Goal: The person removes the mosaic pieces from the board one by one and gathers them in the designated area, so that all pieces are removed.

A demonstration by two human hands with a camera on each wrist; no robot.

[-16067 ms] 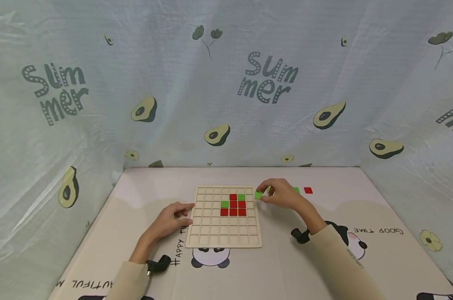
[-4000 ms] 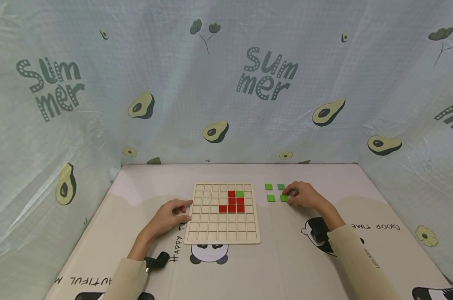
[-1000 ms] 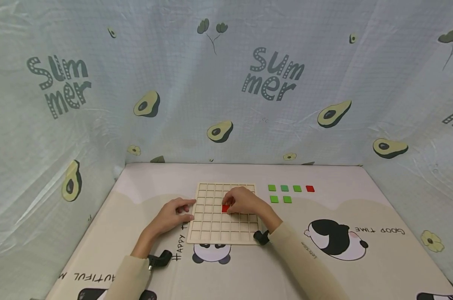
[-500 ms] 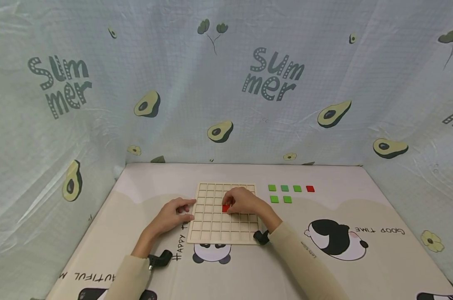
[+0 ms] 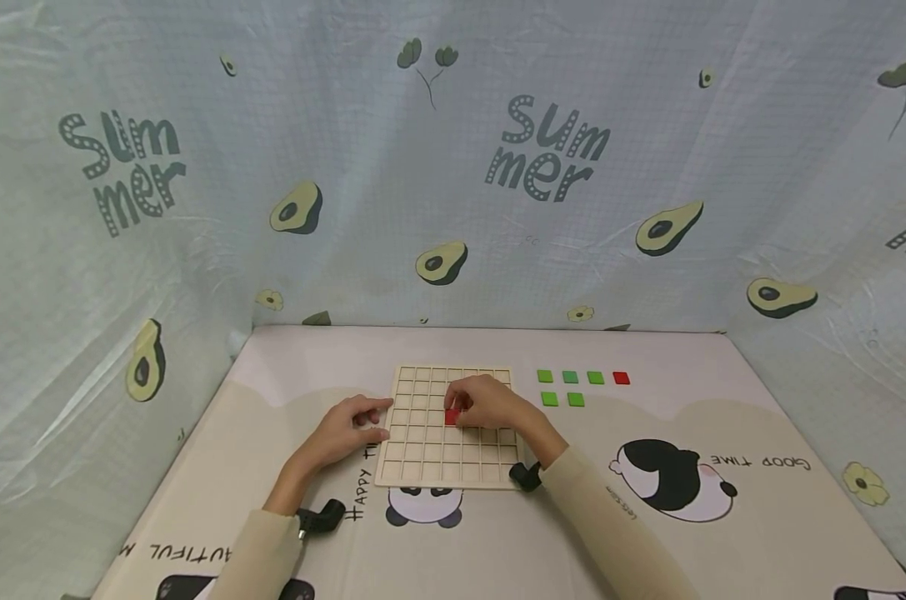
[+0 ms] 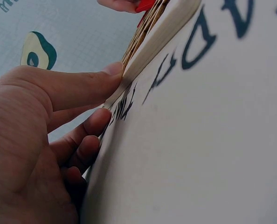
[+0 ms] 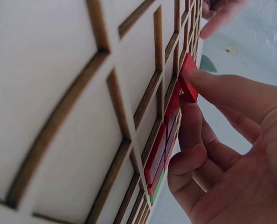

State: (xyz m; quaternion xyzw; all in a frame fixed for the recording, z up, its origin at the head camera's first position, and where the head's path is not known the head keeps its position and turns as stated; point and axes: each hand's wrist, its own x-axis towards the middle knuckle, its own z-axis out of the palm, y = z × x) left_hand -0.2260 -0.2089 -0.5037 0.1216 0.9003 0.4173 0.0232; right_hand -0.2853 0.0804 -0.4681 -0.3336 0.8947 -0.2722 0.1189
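Note:
A pale wooden grid board point(image 5: 411, 467) lies on the table with square cells. My left hand point(image 5: 343, 433) touches its left edge with thumb and index finger; the left wrist view shows the thumb point(image 6: 82, 86) at the rim. Over the board, my right hand point(image 5: 486, 402) pinches a red square tile point(image 7: 189, 77) between thumb and fingers. That tile is tilted up from the grid in the right wrist view. Other red tiles point(image 7: 155, 154) sit in cells beside it, with a green tile point(image 7: 156, 189) past them. In the head view the right hand hides these seated tiles.
Right of the board lie several loose green tiles point(image 5: 549, 399) in two rows, and one red tile point(image 5: 621, 378) ends the back row. The table has a printed cloth point(image 5: 573, 533). A patterned curtain point(image 5: 453, 167) stands behind and at both sides.
Since the oldest frame, a green tile has left the board and more green tiles lie at the right. The right hand has come back over the board to a red tile; lately it barely moves.

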